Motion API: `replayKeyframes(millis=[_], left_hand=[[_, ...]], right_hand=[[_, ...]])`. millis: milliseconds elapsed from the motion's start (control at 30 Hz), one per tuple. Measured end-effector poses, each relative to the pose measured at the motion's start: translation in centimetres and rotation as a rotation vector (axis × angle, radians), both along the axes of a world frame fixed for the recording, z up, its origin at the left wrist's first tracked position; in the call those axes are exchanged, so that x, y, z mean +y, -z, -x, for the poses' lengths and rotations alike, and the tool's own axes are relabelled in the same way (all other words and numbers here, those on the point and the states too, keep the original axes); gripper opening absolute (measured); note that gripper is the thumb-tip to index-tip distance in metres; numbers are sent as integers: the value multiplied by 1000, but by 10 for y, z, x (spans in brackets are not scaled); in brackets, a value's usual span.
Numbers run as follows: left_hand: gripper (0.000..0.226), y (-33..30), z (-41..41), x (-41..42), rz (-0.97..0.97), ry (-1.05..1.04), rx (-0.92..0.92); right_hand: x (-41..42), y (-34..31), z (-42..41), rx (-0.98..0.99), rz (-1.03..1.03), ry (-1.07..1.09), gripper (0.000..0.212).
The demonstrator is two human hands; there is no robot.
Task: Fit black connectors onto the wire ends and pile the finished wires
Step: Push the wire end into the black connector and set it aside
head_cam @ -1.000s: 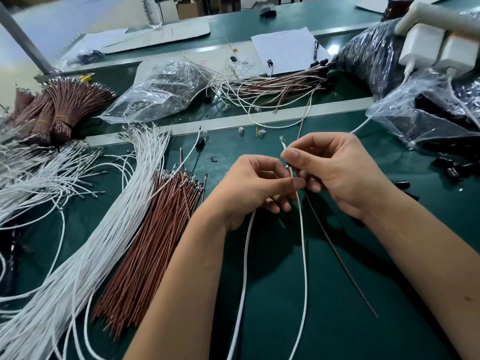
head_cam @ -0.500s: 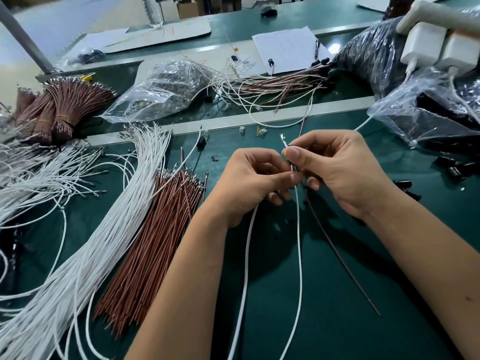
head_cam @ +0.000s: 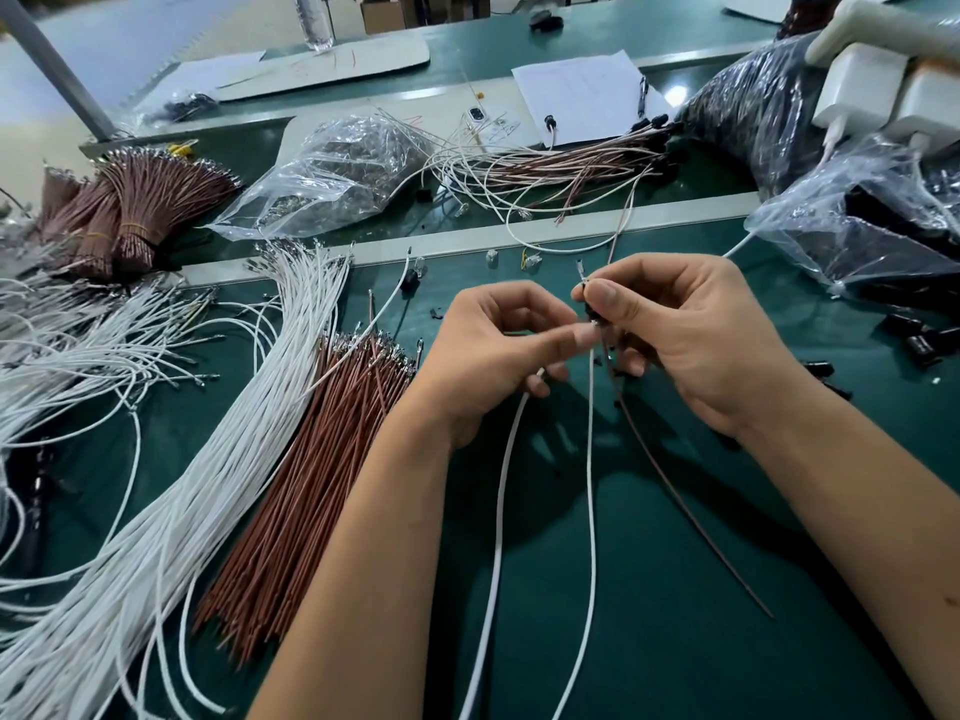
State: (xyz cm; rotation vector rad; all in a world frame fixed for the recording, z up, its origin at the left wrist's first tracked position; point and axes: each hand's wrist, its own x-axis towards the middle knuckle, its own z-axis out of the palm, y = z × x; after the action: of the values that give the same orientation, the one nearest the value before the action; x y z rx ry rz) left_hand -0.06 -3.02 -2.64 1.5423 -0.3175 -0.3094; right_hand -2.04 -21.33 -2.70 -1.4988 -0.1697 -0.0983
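My right hand (head_cam: 680, 335) pinches a small black connector (head_cam: 592, 311) between thumb and forefinger, above the green mat. A white wire (head_cam: 591, 459) rises into the connector, and its metal tip (head_cam: 580, 267) pokes out above my thumb. My left hand (head_cam: 493, 356) pinches that white wire just below the connector; a second white strand (head_cam: 498, 537) hangs from under its fingers. A brown wire (head_cam: 691, 517) trails from my right hand down to the right. Finished wires with black connectors (head_cam: 571, 163) lie piled at the back centre.
Loose white wires (head_cam: 208, 459) and brown wires (head_cam: 311, 485) lie fanned on the left. Bound brown bundles (head_cam: 135, 210) and a clear plastic bag (head_cam: 332, 174) sit behind them. Bags of black connectors (head_cam: 857, 236) and loose connectors (head_cam: 919, 335) lie right. Papers (head_cam: 582, 96) lie at the back.
Both hands have stayed close together; the connector now shows between my right thumb and finger, and my left fingers have shifted slightly on the white wire.
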Motion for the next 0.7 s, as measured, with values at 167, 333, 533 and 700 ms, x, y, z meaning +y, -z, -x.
replayKeyframes(millis=[167,333,533,700], left_hand=[[19,-1,-1,0,107,-98,-12],[26,-1,2,-8,185,-61,81],[13,0,1,-10,301,-67,184],[5,1,-5,-6,244,-298,171]], right_hand=[[4,-1,3,-28,61,-40,21],[4,-1,0,30,-16,3,35],[6,0,0,42,-37,8,30],[0,1,1,-411,614,403,27]])
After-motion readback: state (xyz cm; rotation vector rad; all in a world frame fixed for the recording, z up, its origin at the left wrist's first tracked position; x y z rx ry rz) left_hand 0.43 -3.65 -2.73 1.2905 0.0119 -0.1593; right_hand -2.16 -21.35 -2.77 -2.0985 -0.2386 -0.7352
